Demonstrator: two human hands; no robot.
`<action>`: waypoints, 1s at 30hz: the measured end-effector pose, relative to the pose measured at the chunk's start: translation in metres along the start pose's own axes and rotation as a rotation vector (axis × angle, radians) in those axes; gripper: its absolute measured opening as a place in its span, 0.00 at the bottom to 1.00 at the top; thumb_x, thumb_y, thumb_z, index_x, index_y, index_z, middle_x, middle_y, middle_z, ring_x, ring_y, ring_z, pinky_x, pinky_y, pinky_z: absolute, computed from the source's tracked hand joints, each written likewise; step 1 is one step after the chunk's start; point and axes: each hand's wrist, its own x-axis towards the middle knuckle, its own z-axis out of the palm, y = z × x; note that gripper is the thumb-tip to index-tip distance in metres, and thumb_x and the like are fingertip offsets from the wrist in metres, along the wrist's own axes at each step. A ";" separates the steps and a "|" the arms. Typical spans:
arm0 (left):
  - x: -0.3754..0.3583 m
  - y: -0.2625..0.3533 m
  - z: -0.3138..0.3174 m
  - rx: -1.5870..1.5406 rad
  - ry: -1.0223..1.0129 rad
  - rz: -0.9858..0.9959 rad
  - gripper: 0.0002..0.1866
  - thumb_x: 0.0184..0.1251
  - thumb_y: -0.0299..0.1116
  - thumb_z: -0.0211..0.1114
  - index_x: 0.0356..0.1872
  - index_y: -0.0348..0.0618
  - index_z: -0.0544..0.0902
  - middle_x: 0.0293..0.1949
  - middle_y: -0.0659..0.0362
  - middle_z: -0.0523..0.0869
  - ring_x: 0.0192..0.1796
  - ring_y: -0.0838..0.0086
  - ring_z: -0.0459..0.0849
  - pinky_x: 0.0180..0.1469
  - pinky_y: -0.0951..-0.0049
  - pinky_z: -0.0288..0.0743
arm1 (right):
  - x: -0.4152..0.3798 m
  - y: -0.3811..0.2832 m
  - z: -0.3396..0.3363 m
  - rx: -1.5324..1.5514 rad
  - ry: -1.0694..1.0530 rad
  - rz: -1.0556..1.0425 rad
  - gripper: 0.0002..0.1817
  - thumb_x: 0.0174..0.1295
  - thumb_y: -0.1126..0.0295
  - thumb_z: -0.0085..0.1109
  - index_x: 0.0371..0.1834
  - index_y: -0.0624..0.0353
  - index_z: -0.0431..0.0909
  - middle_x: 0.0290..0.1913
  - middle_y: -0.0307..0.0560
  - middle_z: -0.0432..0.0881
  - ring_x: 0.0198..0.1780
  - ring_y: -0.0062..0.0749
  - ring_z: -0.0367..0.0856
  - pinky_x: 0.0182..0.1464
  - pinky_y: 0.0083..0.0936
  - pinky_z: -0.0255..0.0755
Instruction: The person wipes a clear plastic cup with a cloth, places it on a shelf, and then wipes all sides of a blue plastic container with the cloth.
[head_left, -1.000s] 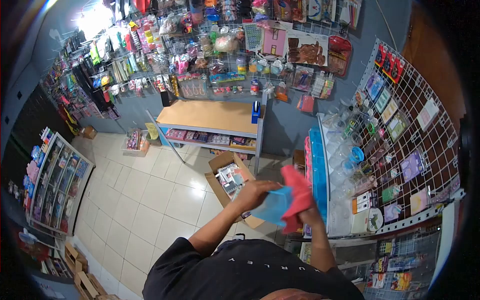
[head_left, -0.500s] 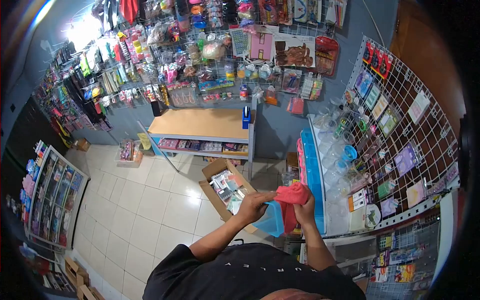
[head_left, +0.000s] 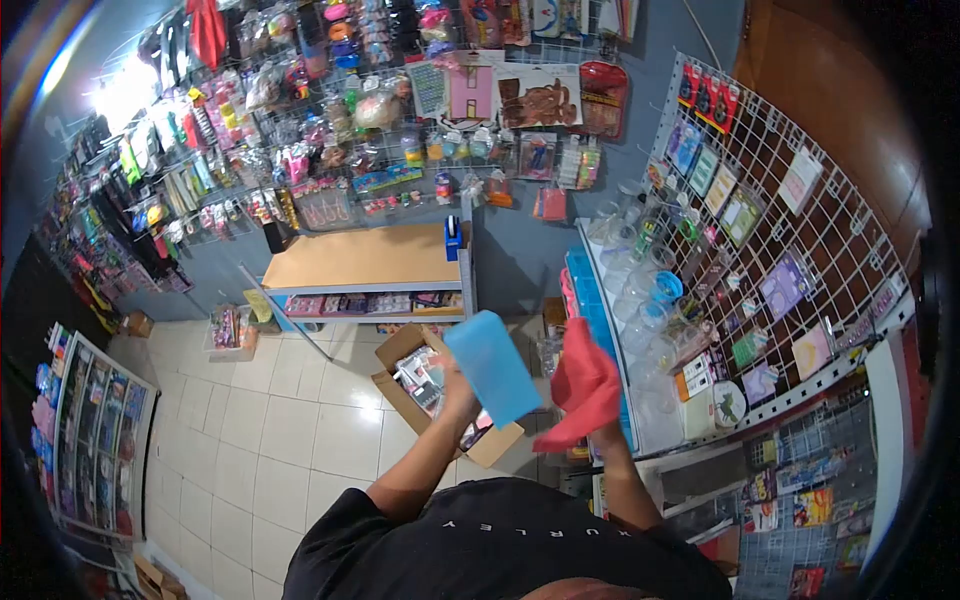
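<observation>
My left hand (head_left: 458, 394) grips a light blue plastic container (head_left: 493, 366) at its left side, holding it tilted in front of me. Its fingers are partly behind the container. A red cloth (head_left: 583, 378) hangs bunched in my right hand (head_left: 606, 436), with a loose corner falling to the lower left. The cloth covers most of that hand's fingers. A narrow gap separates cloth and container. Below them on the floor stands an open cardboard box (head_left: 393, 385) full of small packaged goods.
To the right, a shelf holds several clear plastic jars (head_left: 655, 315) under a white wire grid (head_left: 800, 190) with hanging goods. A wooden-topped shelf (head_left: 360, 255) with a blue tape dispenser (head_left: 453, 240) stands ahead. A display rack (head_left: 100, 430) is at the left.
The container has been lifted and turned, and now shows a broad flat side. The red cloth has come away from it to the right. My view has shifted slightly right.
</observation>
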 end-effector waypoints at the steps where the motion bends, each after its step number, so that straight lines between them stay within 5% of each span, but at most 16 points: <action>1: -0.007 -0.006 0.016 0.050 -0.036 0.025 0.13 0.73 0.31 0.61 0.55 0.40 0.77 0.44 0.57 0.85 0.43 0.73 0.86 0.42 0.70 0.84 | 0.008 -0.024 0.030 -0.233 -0.058 -0.202 0.44 0.62 0.50 0.65 0.75 0.60 0.57 0.72 0.51 0.67 0.71 0.41 0.67 0.71 0.39 0.62; 2: -0.014 -0.017 0.028 0.279 -0.060 0.087 0.16 0.76 0.39 0.57 0.57 0.41 0.74 0.47 0.57 0.83 0.45 0.70 0.86 0.46 0.67 0.84 | 0.007 -0.032 0.042 -0.355 -0.087 -0.297 0.43 0.60 0.52 0.67 0.74 0.61 0.60 0.71 0.54 0.68 0.71 0.43 0.68 0.70 0.38 0.62; 6: 0.000 -0.057 0.007 -0.173 -0.145 -0.127 0.17 0.78 0.40 0.55 0.59 0.43 0.75 0.50 0.59 0.83 0.51 0.69 0.84 0.57 0.65 0.81 | -0.009 -0.027 0.059 -0.459 -0.012 -0.395 0.31 0.61 0.60 0.63 0.64 0.67 0.71 0.61 0.59 0.77 0.62 0.48 0.77 0.65 0.38 0.68; 9: -0.011 -0.045 0.014 -0.143 -0.035 -0.162 0.16 0.78 0.39 0.54 0.59 0.43 0.75 0.51 0.58 0.83 0.53 0.69 0.84 0.58 0.64 0.80 | -0.010 -0.013 0.044 -0.446 -0.001 -0.328 0.31 0.58 0.61 0.66 0.64 0.64 0.73 0.61 0.59 0.77 0.62 0.51 0.77 0.65 0.38 0.68; 10: -0.012 -0.045 0.011 -0.175 -0.059 -0.180 0.18 0.75 0.31 0.58 0.63 0.41 0.71 0.55 0.55 0.80 0.53 0.69 0.84 0.55 0.67 0.82 | -0.011 -0.016 0.043 -0.489 0.028 -0.329 0.28 0.61 0.60 0.62 0.62 0.67 0.74 0.57 0.57 0.80 0.60 0.46 0.79 0.64 0.36 0.69; 13: -0.012 -0.040 0.019 -0.098 -0.029 -0.120 0.19 0.75 0.31 0.58 0.63 0.40 0.70 0.56 0.55 0.80 0.58 0.68 0.81 0.60 0.66 0.77 | -0.005 -0.009 0.035 -0.404 0.076 -0.283 0.27 0.64 0.61 0.59 0.63 0.67 0.72 0.58 0.54 0.80 0.59 0.43 0.79 0.64 0.34 0.69; 18: -0.006 -0.028 0.016 0.179 -0.115 -0.049 0.29 0.73 0.34 0.62 0.67 0.41 0.56 0.61 0.52 0.71 0.63 0.68 0.72 0.67 0.69 0.64 | -0.008 0.012 0.026 0.440 0.334 0.177 0.23 0.68 0.65 0.54 0.65 0.61 0.71 0.60 0.46 0.77 0.59 0.33 0.77 0.63 0.31 0.71; 22: -0.019 -0.018 0.017 0.443 0.017 0.518 0.25 0.75 0.36 0.59 0.65 0.38 0.62 0.60 0.52 0.73 0.62 0.69 0.73 0.67 0.65 0.64 | -0.006 0.022 0.023 0.462 0.435 0.168 0.21 0.70 0.63 0.52 0.63 0.58 0.71 0.57 0.45 0.79 0.56 0.33 0.79 0.60 0.33 0.73; 25: -0.027 -0.013 0.014 0.621 -0.404 0.477 0.20 0.77 0.36 0.56 0.63 0.36 0.70 0.58 0.54 0.76 0.61 0.68 0.74 0.66 0.65 0.65 | -0.010 0.021 0.038 0.246 0.465 0.097 0.21 0.70 0.63 0.52 0.63 0.60 0.71 0.57 0.47 0.79 0.57 0.35 0.78 0.60 0.34 0.72; 27: -0.044 -0.021 0.031 0.641 -0.550 0.208 0.21 0.81 0.40 0.46 0.65 0.37 0.71 0.60 0.52 0.77 0.64 0.69 0.73 0.68 0.69 0.63 | -0.016 0.039 0.043 -0.042 0.462 0.048 0.22 0.71 0.61 0.53 0.61 0.64 0.72 0.57 0.50 0.78 0.59 0.38 0.76 0.61 0.35 0.70; 28: -0.045 -0.036 0.018 0.691 -0.541 0.018 0.24 0.82 0.44 0.43 0.66 0.38 0.70 0.62 0.52 0.76 0.65 0.67 0.73 0.69 0.67 0.63 | -0.023 0.023 0.047 -0.367 0.346 0.002 0.24 0.68 0.63 0.58 0.62 0.67 0.71 0.56 0.52 0.78 0.58 0.41 0.76 0.60 0.37 0.69; 30: -0.044 -0.049 0.014 0.512 -0.453 -0.130 0.29 0.82 0.51 0.39 0.69 0.39 0.67 0.65 0.51 0.74 0.67 0.64 0.72 0.71 0.64 0.62 | -0.019 0.004 0.059 -0.329 0.284 -0.057 0.26 0.64 0.65 0.63 0.62 0.66 0.71 0.56 0.53 0.78 0.58 0.43 0.77 0.59 0.37 0.69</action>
